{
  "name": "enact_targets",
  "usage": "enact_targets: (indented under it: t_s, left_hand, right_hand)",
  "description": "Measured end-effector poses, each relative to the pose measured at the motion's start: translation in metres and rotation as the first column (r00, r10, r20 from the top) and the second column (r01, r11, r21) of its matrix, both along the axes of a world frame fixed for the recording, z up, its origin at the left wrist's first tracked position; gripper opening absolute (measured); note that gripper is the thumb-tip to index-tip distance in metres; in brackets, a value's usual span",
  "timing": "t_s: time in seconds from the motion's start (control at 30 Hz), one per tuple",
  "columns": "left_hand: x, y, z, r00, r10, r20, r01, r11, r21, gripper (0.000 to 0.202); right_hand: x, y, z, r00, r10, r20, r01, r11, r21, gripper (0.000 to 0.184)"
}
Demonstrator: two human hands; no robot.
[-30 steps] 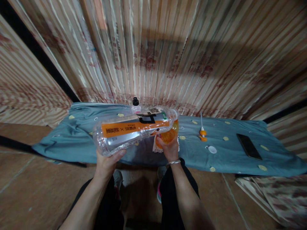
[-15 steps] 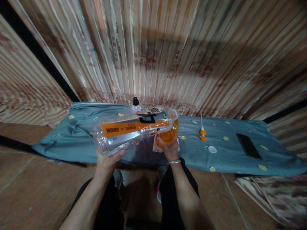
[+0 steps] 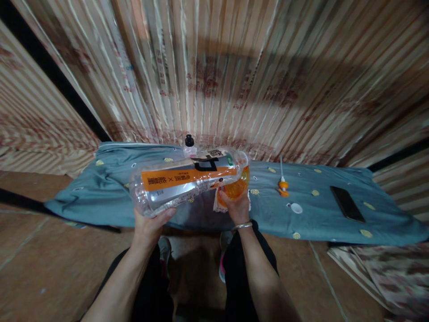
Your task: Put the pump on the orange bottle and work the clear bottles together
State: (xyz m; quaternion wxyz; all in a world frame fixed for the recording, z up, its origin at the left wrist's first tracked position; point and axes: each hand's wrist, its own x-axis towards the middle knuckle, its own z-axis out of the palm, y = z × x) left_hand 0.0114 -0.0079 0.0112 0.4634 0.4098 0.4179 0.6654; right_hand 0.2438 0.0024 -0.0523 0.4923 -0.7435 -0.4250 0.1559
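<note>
My left hand [image 3: 152, 225] is closed around the base end of a large clear plastic drink bottle [image 3: 184, 179] with a silver and orange label. The bottle lies tilted in the air, its neck to the right and a little higher in view. Below that neck, my right hand [image 3: 235, 207] grips a bottle of orange liquid [image 3: 240, 184]; its upper part is mostly hidden behind the large bottle. Whether the two mouths touch, I cannot tell. Beneath my right hand shows a whitish cloth or tissue [image 3: 219, 205].
A teal patterned cloth [image 3: 110, 192] covers the long surface. Behind the large bottle stands a small clear bottle with a black cap [image 3: 189, 141]. To the right lie an orange pump head [image 3: 283, 187], a white round lid [image 3: 296, 208] and a black phone [image 3: 347, 204]. A striped curtain [image 3: 234, 80] hangs behind.
Both hands hold the same two bottles in nearly the same place. The large bottle's base has shifted very slightly left.
</note>
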Motion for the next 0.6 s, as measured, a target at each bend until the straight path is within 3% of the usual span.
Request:
enact_targets:
  t_s: [0.17, 0.6]
  left_hand:
    - [-0.0046, 0.0003, -0.0053, 0.997, -0.053, -0.059, 0.055, 0.998, 0.028, 0.052]
    - [0.0003, 0.0002, 0.0011, 0.998, -0.012, -0.055, 0.014, 0.999, 0.039, 0.061]
  right_hand:
    - [-0.0003, 0.0005, -0.0005, 1.000, 0.007, -0.019, -0.006, 1.000, 0.020, 0.068]
    - [0.0010, 0.0019, -0.0075, 0.998, -0.021, 0.053, 0.020, 1.000, 0.023, 0.072]
